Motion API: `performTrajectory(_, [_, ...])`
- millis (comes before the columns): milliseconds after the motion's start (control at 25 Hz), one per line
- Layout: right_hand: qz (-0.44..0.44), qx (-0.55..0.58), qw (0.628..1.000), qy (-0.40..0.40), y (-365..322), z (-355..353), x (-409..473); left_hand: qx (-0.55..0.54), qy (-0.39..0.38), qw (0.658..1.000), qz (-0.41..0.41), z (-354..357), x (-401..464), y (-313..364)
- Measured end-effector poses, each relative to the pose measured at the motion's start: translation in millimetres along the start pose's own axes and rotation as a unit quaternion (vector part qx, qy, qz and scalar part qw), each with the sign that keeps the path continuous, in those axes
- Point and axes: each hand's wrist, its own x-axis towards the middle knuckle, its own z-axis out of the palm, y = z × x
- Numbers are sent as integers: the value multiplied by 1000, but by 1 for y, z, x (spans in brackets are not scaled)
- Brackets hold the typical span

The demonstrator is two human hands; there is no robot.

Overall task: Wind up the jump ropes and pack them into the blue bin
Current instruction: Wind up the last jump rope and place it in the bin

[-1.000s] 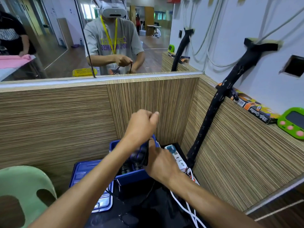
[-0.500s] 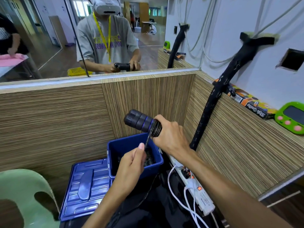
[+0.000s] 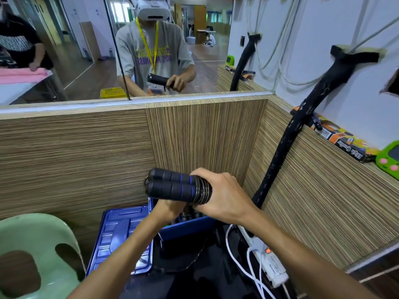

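Note:
A jump rope (image 3: 170, 186) with two black foam handles, ringed in blue, is held side by side above the blue bin (image 3: 185, 228). Its thin black cord is coiled around the handles' right end. My right hand (image 3: 224, 197) grips that coiled end. My left hand (image 3: 170, 209) is closed just under the handles, its fingers partly hidden, and a loose length of cord (image 3: 194, 258) trails down from it. Other wound ropes (image 3: 187, 214) lie in the bin, mostly hidden by my hands.
The bin's blue lid (image 3: 121, 234) lies flat to its left. A green plastic chair (image 3: 32, 244) stands at lower left. A white power strip (image 3: 269, 262) with white cables lies on the right. Wood-grain partition walls (image 3: 86, 158) close in the corner, and a black sleeved cable (image 3: 278, 156) runs down it.
My right hand lifted the handles out over the bin and now holds them level. My left hand moved from pinching the cord below to right under the handles, with more cord wound on.

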Motion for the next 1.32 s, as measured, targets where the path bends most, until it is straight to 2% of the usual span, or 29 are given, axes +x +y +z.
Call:
performTrajectory(80, [-33, -6, 999, -41, -4, -3, -8, 130, -41, 990, -31, -9, 18, -10])
performTrajectory(120, [-39, -21, 997, -63, -5, -3, -13, 217, -55, 975, 10, -15, 22, 7])
performTrajectory(160, [-39, -48, 994, -85, -5, -3, -19, 290, -50, 950, 102, -19, 27, 26])
performTrajectory(240, [-24, -123, 986, -111, -4, -4, -29, 402, -57, 880, 246, -26, 21, 79])
performTrajectory(280, [-13, -159, 981, -114, -2, -4, -33, 449, -53, 847, 280, -31, 15, 109])
performTrajectory(320, [-4, -190, 975, -116, -1, -3, -36, 481, -47, 815, 321, -31, 23, 106])
performTrajectory(440, [24, -242, 963, -113, 3, 6, -34, 563, -52, 765, 309, -20, 14, 134])
performTrajectory(520, [81, -254, 958, -106, 10, 6, -28, 581, -18, 757, 298, -9, 5, 154])
performTrajectory(640, [180, -229, 953, -80, 26, 4, -21, 552, 10, 795, 252, 8, -13, 159])
performTrajectory(720, [196, -215, 956, -36, 35, 4, -19, 505, 35, 834, 219, 19, -24, 158])
performTrajectory(840, [188, -232, 954, 28, 42, -3, -13, 363, 82, 909, 185, 34, -40, 143])
performTrajectory(960, [199, -215, 954, 68, 44, -17, -3, 163, 104, 969, 154, 35, -54, 131])
performTrajectory(1040, [185, -207, 958, 78, 44, -16, 1, 69, 115, 985, 108, 35, -50, 127])
performTrajectory(1120, [180, -194, 961, 85, 45, -14, 5, 40, 120, 989, 74, 34, -45, 125])
performTrajectory(1320, [157, -192, 968, 38, 41, -13, 3, 106, 103, 982, 120, 24, -48, 127])
